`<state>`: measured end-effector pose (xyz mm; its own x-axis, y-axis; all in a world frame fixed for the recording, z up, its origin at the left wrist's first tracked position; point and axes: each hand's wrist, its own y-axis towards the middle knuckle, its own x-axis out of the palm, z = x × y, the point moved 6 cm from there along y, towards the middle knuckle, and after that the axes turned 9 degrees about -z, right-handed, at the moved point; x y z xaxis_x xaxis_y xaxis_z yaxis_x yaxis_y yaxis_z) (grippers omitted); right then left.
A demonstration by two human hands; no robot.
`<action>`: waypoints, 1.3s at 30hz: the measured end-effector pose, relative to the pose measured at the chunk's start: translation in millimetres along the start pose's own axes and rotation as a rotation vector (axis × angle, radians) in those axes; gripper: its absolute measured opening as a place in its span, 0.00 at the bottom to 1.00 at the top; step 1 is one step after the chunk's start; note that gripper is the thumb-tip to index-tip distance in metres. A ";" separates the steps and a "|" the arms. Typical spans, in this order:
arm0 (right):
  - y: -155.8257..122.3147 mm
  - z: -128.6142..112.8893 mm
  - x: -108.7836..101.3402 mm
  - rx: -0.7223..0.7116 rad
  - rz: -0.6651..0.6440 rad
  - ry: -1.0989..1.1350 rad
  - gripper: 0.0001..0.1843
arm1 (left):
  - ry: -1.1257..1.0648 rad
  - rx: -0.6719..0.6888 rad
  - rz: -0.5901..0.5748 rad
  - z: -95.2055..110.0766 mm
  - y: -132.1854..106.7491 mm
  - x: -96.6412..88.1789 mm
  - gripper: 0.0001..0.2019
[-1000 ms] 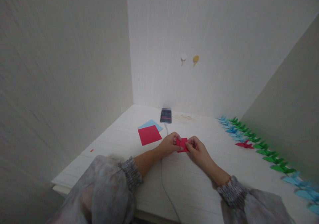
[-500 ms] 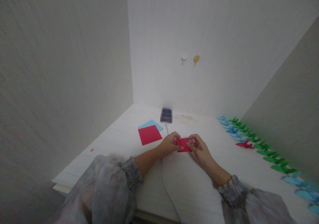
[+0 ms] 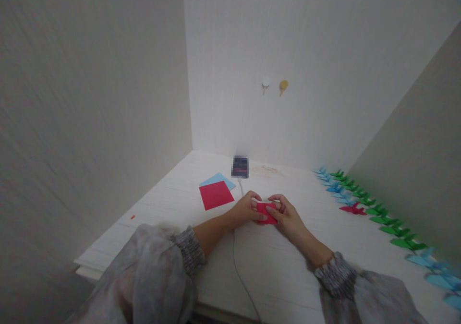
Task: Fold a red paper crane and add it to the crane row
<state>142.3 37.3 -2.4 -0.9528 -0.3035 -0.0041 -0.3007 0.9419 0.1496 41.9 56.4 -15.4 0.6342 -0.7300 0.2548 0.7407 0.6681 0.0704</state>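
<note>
Because my left hand (image 3: 244, 211) and right hand (image 3: 289, 217) each close their grip on opposite edges of the red paper (image 3: 266, 212), it sits steady, mid-frame, low over the counter (image 3: 273, 266).

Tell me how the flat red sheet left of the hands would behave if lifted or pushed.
The red sheet looks thin and lies flat, so it is probably very light and would droop if lifted by one corner. Pushed, it would likely slide easily over the blue sheet beneath it.
</note>
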 end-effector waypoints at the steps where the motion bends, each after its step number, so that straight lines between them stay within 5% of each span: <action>1: 0.1 -0.1 -0.9 -0.002 0.013 -0.009 0.19 | -0.018 -0.017 -0.009 -1.8 0.1 0.3 0.28; 28: -3.3 -10.2 -15.0 -0.011 0.034 0.091 0.22 | -0.157 0.009 -0.161 7.2 -5.6 12.6 0.31; 39: -3.0 -9.8 -4.2 -0.034 0.036 0.037 0.20 | -0.086 -0.081 -0.061 -1.8 -5.7 7.5 0.27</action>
<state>147.6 34.3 6.8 -0.9605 -0.2757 0.0385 -0.2645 0.9470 0.1823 42.8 46.9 -15.6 0.5684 -0.7517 0.3346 0.7951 0.6063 0.0113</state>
